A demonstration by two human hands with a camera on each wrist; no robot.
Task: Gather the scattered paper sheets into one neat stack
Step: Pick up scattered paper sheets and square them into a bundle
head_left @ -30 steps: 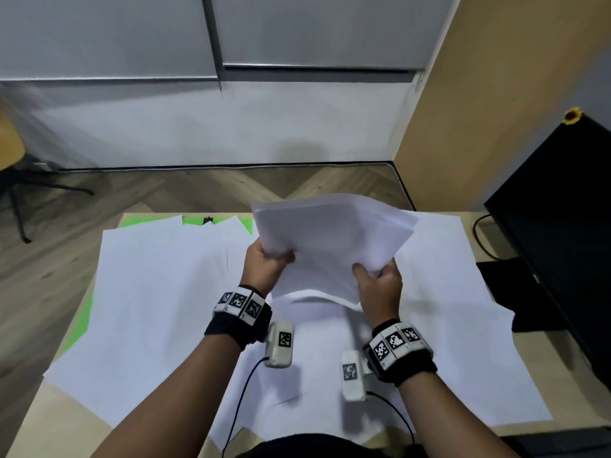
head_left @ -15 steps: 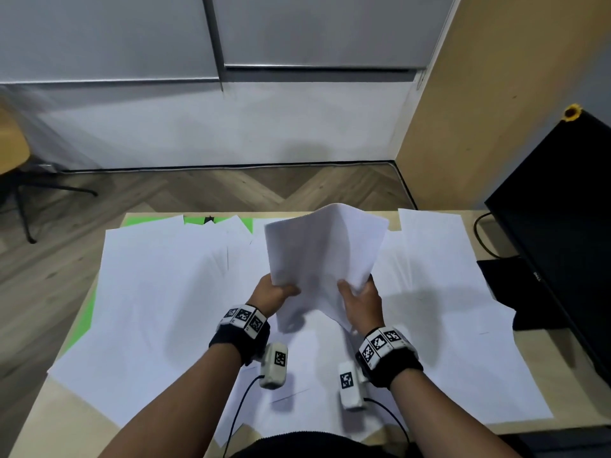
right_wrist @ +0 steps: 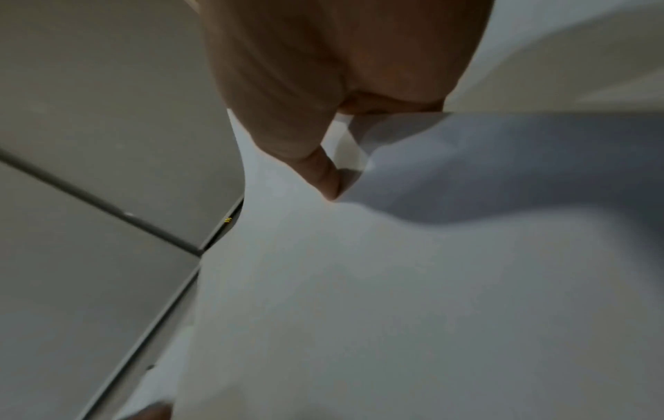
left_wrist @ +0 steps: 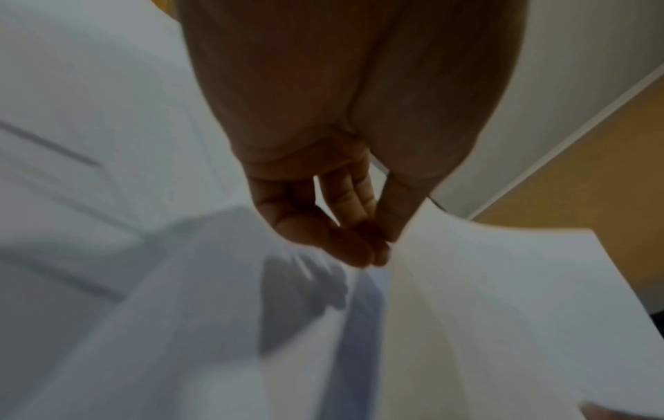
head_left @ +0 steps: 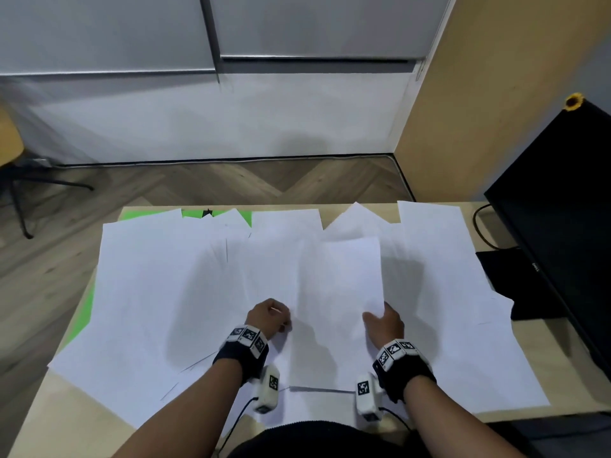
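Held sheets [head_left: 337, 292]: a small white bundle at the tabletop's middle, lying over the spread papers, its far end toward 12 o'clock.
Right hand [head_left: 385, 325]: at the bundle's 4 o'clock corner; thumb on top, fingers [right_wrist: 323, 170] beneath, pinching the edge.
Left hand [head_left: 269, 317]: at the bundle's 8 o'clock edge; fingers [left_wrist: 345, 199] curled, tips together against the paper's edge, though blur leaves the grip uncertain.
Scattered sheets [head_left: 148, 292]: overlapping white pages covering the tabletop [head_left: 66, 408] from 9 to 3 o'clock.
Green mat [head_left: 82, 309]: peeking out at 9 and 11 o'clock.
Monitor [head_left: 562, 226]: black, at 3 o'clock.
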